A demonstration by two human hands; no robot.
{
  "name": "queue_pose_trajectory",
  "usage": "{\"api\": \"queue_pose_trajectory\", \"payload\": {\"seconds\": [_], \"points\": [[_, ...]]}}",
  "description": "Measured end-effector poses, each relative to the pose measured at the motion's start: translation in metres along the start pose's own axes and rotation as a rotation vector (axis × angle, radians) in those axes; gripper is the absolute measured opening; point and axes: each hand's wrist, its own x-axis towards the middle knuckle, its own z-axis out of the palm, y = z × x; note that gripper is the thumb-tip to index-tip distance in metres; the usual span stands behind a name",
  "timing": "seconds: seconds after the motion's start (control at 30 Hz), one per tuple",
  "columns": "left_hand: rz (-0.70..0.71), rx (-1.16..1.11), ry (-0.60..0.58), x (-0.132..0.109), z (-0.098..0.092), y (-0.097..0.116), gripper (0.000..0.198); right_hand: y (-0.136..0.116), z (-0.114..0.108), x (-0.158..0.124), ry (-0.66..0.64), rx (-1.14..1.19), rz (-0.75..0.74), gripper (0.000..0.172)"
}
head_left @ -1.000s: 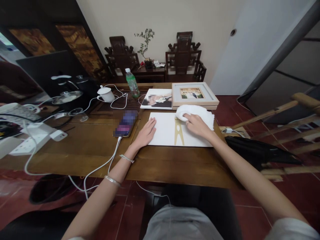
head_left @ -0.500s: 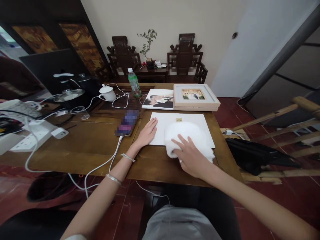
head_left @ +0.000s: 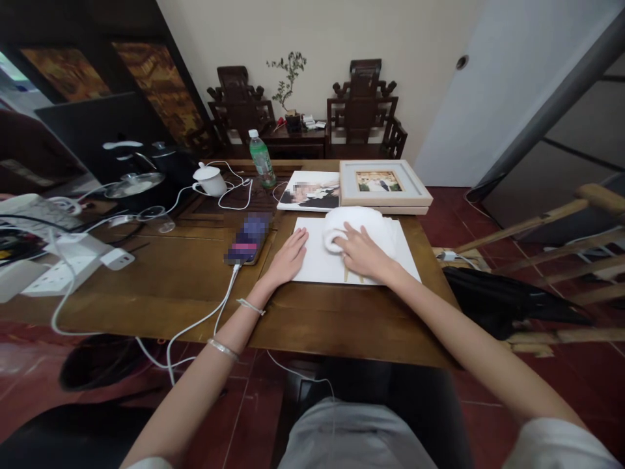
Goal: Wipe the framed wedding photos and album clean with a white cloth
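A flat white board (head_left: 315, 264) lies on the brown table (head_left: 312, 319). My left hand (head_left: 289, 258) rests on the board's left edge, its fingers stretched out flat. On the board's upper right part is a bunched white cloth (head_left: 359, 225), and my right hand (head_left: 361, 253) is on it, fingers bent over its near side. Some yellowish strips show below my right hand on the board.
Behind the board lie a photo print (head_left: 312, 192) and stacked wooden frames (head_left: 383, 182). A charging phone (head_left: 249, 240), green-labelled bottle (head_left: 262, 161), lidded white cup (head_left: 209, 180) and power strip (head_left: 68, 267) stand to the left, with white cables along the table.
My right hand and the white cloth have moved away from me, to the board's far part. Yellowish strips have come into view, and the small yellow piece is now covered. My left hand stays put.
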Motion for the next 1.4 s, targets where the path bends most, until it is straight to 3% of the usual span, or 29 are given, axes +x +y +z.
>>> {"api": "queue_pose_trajectory", "payload": {"seconds": [0.1, 0.2, 0.57, 0.7, 0.83, 1.03, 1.17, 1.27, 1.4], "points": [[0.003, -0.001, -0.006, 0.000, -0.001, 0.000, 0.052, 0.007, 0.005, 0.018, -0.009, -0.045, 0.006, 0.049], [0.005, -0.004, -0.006, 0.000, -0.002, 0.000, 0.050, 0.002, 0.008, 0.018, -0.033, -0.110, 0.000, 0.050], [-0.007, -0.010, 0.007, 0.000, 0.001, 0.001, 0.051, -0.067, -0.005, -0.070, -0.058, -0.126, -0.189, 0.036], [0.003, -0.011, 0.007, 0.000, 0.000, 0.002, 0.050, -0.081, -0.014, -0.081, -0.115, -0.066, -0.196, 0.034], [-0.003, -0.017, 0.004, 0.000, 0.000, 0.003, 0.051, -0.065, -0.013, -0.061, -0.095, -0.041, -0.181, 0.039], [-0.010, 0.012, -0.017, 0.000, -0.001, 0.004, 0.052, -0.024, -0.005, 0.001, -0.068, -0.056, -0.127, 0.048], [-0.011, 0.004, -0.013, 0.000, -0.002, 0.004, 0.051, -0.016, 0.002, 0.033, -0.027, -0.101, -0.052, 0.049], [-0.008, -0.001, -0.007, 0.001, -0.001, 0.003, 0.049, -0.021, 0.009, 0.038, -0.003, -0.167, -0.049, 0.048], [0.006, -0.004, 0.000, 0.000, 0.000, 0.000, 0.050, -0.039, 0.011, 0.013, -0.007, -0.204, -0.149, 0.043]]}}
